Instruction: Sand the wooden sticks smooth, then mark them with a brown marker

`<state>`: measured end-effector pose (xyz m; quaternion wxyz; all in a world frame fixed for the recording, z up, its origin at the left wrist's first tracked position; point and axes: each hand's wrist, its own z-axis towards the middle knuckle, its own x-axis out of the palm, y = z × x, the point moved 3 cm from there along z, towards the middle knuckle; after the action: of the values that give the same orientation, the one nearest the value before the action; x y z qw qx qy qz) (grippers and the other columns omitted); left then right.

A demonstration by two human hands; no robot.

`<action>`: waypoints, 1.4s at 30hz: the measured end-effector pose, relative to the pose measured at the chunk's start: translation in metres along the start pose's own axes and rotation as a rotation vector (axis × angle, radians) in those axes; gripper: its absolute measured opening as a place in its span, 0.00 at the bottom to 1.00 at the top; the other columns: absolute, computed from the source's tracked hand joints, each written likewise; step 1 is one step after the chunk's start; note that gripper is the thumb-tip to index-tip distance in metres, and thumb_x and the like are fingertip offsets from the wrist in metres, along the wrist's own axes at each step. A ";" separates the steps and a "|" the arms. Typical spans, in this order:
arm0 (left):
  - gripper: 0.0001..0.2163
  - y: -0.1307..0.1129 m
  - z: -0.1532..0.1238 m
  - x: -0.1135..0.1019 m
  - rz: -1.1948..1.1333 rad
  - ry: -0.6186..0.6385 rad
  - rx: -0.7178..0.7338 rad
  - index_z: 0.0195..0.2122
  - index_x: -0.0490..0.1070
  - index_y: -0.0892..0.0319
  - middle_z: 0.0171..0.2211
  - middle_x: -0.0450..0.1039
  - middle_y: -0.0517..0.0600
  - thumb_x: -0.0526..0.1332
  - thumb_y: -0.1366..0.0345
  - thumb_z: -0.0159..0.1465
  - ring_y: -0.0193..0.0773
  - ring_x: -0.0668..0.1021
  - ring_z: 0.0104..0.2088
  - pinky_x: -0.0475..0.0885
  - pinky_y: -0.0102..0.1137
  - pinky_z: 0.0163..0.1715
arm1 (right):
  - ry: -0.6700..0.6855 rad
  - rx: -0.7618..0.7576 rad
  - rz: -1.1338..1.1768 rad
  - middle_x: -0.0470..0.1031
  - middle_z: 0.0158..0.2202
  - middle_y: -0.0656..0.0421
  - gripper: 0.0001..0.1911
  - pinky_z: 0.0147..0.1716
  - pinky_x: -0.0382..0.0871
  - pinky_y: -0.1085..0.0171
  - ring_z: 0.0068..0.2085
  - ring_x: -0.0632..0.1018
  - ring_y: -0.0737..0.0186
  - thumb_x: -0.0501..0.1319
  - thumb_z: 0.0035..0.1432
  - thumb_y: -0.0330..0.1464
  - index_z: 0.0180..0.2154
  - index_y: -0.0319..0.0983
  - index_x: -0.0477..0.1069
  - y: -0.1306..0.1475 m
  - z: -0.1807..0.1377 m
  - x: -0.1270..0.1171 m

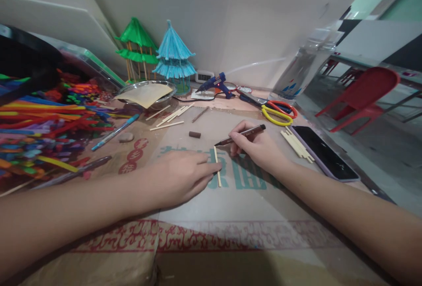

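Left hand (184, 174): yours lies palm down, fingers stretched out rather than gripping, a fingertip resting on the stick.
Stick (216, 156): in front of you on the sheet (184, 211), between your hands, its far end clear of your fingers.
Right hand (249, 145): your thumb and fingers are clamped on the marker.
Marker (253, 132): slanted, its tip at the far end of the stick; you cannot tell whether they touch.
Cap (194, 135): off the marker, lying just beyond your left hand.
Spare sticks: one bunch (296, 145) sits beside the phone (325, 152) to your right; others (174, 115) lie loose near the bowl (169, 91).
Scissors (277, 115): beyond your right hand, with one red and one yellow handle.
Glue gun (214, 85): at the back, near the wall.
Towers: a green one (136, 35) and a blue one (173, 53) stand behind the bowl.
Pipe cleaners (49, 132): heaped to your left, in many colours.
Bottle (293, 73): clear, at the back right.
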<state>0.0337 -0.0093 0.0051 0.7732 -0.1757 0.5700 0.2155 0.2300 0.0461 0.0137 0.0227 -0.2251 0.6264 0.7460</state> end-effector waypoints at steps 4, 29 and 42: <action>0.14 0.001 0.000 0.001 0.000 -0.004 -0.005 0.52 0.73 0.54 0.33 0.77 0.49 0.52 0.66 0.70 0.41 0.79 0.32 0.70 0.33 0.29 | -0.003 -0.001 0.006 0.74 0.20 0.64 0.07 0.25 0.68 0.67 0.23 0.76 0.66 0.59 0.64 0.34 0.32 0.41 0.64 0.001 -0.001 0.000; 0.17 0.007 0.003 0.000 0.052 -0.014 -0.057 0.58 0.69 0.57 0.36 0.77 0.51 0.51 0.64 0.71 0.42 0.79 0.35 0.72 0.34 0.32 | -0.026 0.011 0.080 0.75 0.24 0.61 0.07 0.29 0.71 0.66 0.27 0.74 0.66 0.58 0.64 0.36 0.37 0.39 0.69 0.000 -0.001 -0.001; 0.14 0.005 0.003 -0.002 0.105 -0.072 -0.035 0.49 0.75 0.58 0.33 0.78 0.50 0.52 0.64 0.71 0.40 0.79 0.31 0.71 0.33 0.27 | 0.009 0.029 0.122 0.76 0.26 0.61 0.09 0.24 0.70 0.66 0.23 0.72 0.68 0.61 0.62 0.39 0.36 0.40 0.66 -0.003 0.000 0.002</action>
<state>0.0326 -0.0042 0.0079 0.7777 -0.1510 0.5463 0.2720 0.2291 0.0464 0.0106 -0.0226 -0.1894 0.6499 0.7357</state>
